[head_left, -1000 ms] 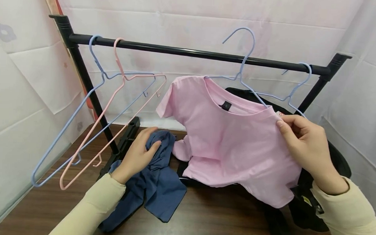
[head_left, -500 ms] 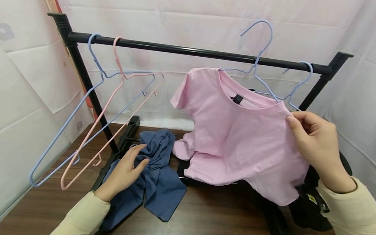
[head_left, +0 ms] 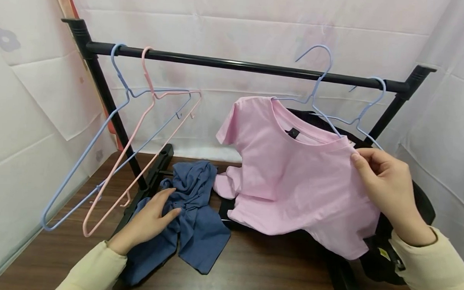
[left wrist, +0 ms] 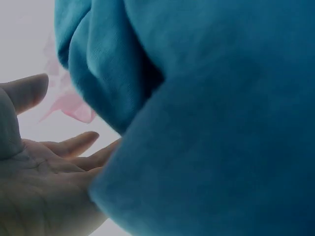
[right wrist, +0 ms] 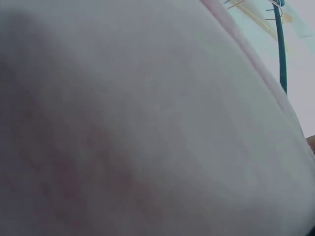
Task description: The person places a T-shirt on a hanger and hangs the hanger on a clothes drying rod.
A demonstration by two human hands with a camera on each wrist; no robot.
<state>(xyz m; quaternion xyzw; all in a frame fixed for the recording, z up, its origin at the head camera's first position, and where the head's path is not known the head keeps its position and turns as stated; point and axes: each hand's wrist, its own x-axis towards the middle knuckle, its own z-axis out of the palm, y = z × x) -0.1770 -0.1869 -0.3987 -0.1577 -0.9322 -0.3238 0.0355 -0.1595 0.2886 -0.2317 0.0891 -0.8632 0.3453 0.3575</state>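
A pink T-shirt (head_left: 292,177) with a black neck label hangs on a blue wire hanger (head_left: 316,86), its shoulders threaded through the collar. My right hand (head_left: 388,184) pinches the shirt's right-side shoulder between thumb and fingers. The hanger's hook rises above the rail and overlaps it in the head view. Over a crumpled navy garment (head_left: 204,229) on the table, my left hand (head_left: 149,216) lies with fingers extended and thumb apart. That garment looms large beside the left palm (left wrist: 44,182) in the left wrist view. Pale shirt fabric (right wrist: 162,113) fills most of the right wrist view, hiding the right hand.
A black rail (head_left: 227,63) spans the rack. At its left end hang a blue hanger (head_left: 78,156) and a pink hanger (head_left: 112,170); another blue hanger (head_left: 365,111) hangs at the right. Behind the shirt, a black item (head_left: 422,203) rests on the wooden table (head_left: 258,265).
The shirt, its hanger and my right hand have shifted right, rising and then sinking again. My left hand has drawn back down and left across the navy garment.
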